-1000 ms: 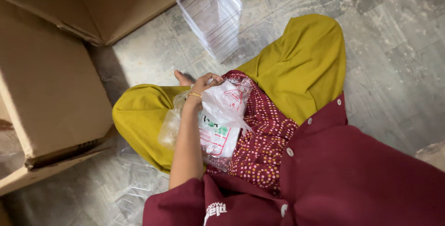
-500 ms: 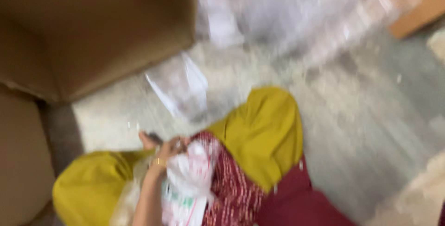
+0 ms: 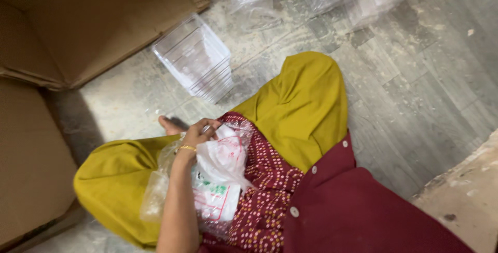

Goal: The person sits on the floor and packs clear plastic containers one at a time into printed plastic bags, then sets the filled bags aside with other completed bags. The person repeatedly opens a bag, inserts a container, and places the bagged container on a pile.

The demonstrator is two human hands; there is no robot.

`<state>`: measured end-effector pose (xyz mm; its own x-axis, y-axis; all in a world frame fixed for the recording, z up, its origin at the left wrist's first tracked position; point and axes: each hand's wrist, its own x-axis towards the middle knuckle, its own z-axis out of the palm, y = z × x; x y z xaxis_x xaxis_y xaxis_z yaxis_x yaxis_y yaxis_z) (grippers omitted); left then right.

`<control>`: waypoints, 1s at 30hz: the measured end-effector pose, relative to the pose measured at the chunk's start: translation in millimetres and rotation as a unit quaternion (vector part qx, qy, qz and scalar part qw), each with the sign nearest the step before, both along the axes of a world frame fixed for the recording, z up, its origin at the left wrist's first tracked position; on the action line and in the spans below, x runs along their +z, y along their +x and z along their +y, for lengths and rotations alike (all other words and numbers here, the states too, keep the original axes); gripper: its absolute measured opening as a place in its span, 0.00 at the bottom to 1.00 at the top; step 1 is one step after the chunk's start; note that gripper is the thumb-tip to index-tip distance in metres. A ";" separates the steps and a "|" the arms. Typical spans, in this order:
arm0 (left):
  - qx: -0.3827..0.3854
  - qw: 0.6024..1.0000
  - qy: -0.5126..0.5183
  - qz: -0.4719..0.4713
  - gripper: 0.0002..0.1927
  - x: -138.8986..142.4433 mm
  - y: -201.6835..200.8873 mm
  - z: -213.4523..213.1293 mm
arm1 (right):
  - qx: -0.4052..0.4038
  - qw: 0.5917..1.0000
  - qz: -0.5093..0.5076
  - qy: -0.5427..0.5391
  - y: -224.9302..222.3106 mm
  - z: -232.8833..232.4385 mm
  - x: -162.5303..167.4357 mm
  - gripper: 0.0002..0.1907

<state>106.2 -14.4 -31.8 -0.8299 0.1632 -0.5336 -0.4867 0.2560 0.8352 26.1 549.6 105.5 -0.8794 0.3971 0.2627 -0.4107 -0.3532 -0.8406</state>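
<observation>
My left hand [image 3: 196, 138] lies on the plastic bags [image 3: 220, 180] heaped in my lap, its fingers [image 3: 210, 126] curled shut on the top edge of the bundle, so the bags sit right under and below them. My right hand is out of sight. A stack of clear trays [image 3: 196, 58] stands on the floor [image 3: 415, 92] ahead, well apart, beside a cardboard box [image 3: 93, 19].
</observation>
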 end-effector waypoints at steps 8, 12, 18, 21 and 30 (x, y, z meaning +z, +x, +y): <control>-0.101 0.990 -0.032 0.093 0.13 -3.1 -14.4 -13.6 | -0.010 1.000 0.022 -0.006 -29.5 -20.7 -7.9 0.17; -0.095 0.987 -0.122 0.041 0.13 8.1 -30.5 -38.2 | 0.007 0.999 0.047 -0.020 -53.7 -16.0 -5.0 0.17; -0.066 0.961 -0.248 0.104 0.11 12.8 -50.4 -41.6 | 0.152 0.985 0.035 -0.073 -171.9 -114.8 -57.2 0.18; -0.070 0.960 -0.251 0.099 0.11 9.1 -53.4 -42.0 | 0.294 0.949 -0.038 -0.106 -242.6 -214.3 -81.4 0.18; -0.100 0.932 -0.331 0.112 0.16 -59.2 -47.0 -59.7 | 0.295 0.893 -0.264 -0.215 -324.1 -330.5 -67.9 0.47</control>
